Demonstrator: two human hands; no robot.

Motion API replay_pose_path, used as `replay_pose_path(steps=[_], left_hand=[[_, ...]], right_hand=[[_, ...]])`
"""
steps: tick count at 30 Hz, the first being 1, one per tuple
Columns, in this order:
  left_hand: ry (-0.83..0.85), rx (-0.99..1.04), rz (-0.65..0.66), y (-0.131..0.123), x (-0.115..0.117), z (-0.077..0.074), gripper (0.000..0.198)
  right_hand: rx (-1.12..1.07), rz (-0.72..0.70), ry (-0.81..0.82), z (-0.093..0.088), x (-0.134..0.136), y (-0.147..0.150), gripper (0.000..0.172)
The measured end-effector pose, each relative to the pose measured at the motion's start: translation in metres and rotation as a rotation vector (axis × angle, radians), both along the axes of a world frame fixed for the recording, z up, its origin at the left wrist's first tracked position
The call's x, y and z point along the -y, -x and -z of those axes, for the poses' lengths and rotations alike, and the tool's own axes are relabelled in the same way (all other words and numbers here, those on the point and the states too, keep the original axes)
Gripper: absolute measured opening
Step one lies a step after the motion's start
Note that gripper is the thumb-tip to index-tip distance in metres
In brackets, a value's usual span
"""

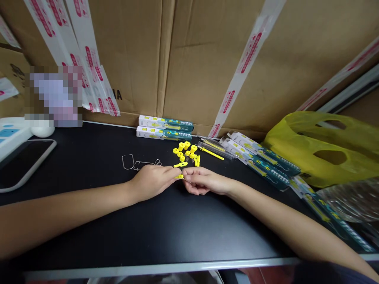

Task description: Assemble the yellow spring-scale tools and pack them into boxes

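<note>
My left hand [155,179] pinches a small yellow plastic piece [179,177] with a hole at its tip, over the middle of the black table. Facing it, my right hand [207,182] has thumb and fingers pressed together close to that tip; what they hold is too small to make out. Just beyond my fingers lie another flat yellow piece [180,164], several yellow caps [181,147], yellow clip-like pieces [197,160] and tiny springs [186,159]. Bent wire hooks [145,165] rest past my left hand.
Small printed boxes [164,133] lie along the cardboard wall [201,71], with more boxes [257,161] to the right. Yellow rods [211,152] in clear tubes lie between them. A yellow plastic bag [319,154] sits at right, a phone [25,161] at left.
</note>
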State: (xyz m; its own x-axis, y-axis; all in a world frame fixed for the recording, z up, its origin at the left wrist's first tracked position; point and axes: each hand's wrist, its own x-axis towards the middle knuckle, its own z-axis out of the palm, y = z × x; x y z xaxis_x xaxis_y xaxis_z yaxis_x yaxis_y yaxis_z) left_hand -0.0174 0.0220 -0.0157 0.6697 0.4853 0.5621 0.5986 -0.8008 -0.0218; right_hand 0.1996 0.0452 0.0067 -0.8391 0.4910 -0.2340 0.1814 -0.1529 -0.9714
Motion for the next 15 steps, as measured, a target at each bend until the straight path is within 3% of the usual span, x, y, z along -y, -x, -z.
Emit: replay_pose_path(steps=[3,7,15], left_hand=[[0.116,0.067,-0.071,-0.001,0.002,-0.003,0.019],[0.341,0.132,-0.148,-0.002,0.006,-0.012,0.02],[0.473,0.025,-0.205,-0.006,0.009,-0.017,0.017]], right_hand=[[-0.046,0.031,0.026,0.002,0.002,0.001,0.03],[-0.136,0.179,0.012,0.007,0.005,0.006,0.032],[-0.168,0.253,-0.062,0.014,0.009,0.012,0.035]])
